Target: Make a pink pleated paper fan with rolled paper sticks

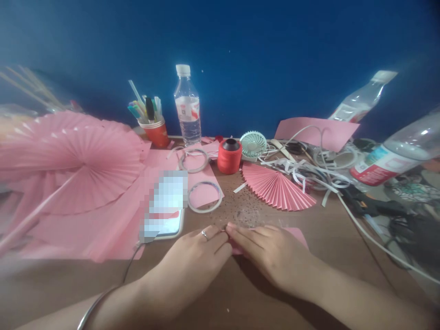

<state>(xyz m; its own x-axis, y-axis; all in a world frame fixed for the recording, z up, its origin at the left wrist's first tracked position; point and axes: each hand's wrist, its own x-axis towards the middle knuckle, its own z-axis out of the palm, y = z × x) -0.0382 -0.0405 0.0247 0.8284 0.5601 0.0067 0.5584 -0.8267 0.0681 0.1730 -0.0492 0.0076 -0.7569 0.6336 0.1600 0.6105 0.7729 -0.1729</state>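
Observation:
A strip of pink paper (298, 236) lies on the brown table, mostly covered by my hands. My left hand (204, 254), with a ring on one finger, has its fingers curled in at the paper's left end. Stretched out over the paper is my right hand (275, 250), its fingers lying together and their tips meeting the left fingers. The thumbs and the paper's near edge are partly hidden. Beyond the hands, a folded pink paper fan (278, 188) rests half spread. A phone (168, 206) with a blurred-out screen lies left of my left hand.
Two tape rolls (205, 210) lie near a red thread spool (229, 158) and a small fan (253, 145). Large pink pleated rounds (85, 165) fill the left. Behind stand a water bottle (187, 112) and a cup of pens (155, 133). Cables and a glue gun (367, 201) lie right.

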